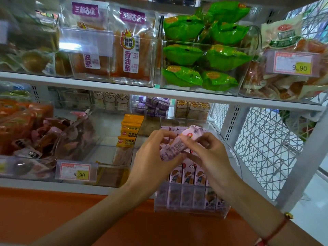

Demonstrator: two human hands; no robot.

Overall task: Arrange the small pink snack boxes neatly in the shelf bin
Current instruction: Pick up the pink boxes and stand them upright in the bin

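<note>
- the left hand (pixel 152 157) and the right hand (pixel 209 153) meet above the clear shelf bin (pixel 221 213) on the lower shelf, and together they hold a small bunch of pink snack boxes (pixel 177 143).
- left grip: fingers curled round the lower end of the bunch, thumb on top.
- right grip: fingertips pinch the upper end, where one box tilts up and to the right.
- the held bunch lies slanted, lifted clear of the boxes below; how many boxes are in it is hard to tell, perhaps three or four.
- more pink boxes (pixel 188 174) stand upright in a row inside the bin, cartoon faces to the front, with another row behind the hands.
- a red cord bracelet (pixel 276 231) sits on the right wrist.
- just left of the bin, yellow snack packs (pixel 128 132) stand in the next compartment.
- a price tag reading 9.90 (pixel 75 172) hangs on the shelf edge further left.
- green packets (pixel 205 55) fill the bin on the shelf above.
</note>
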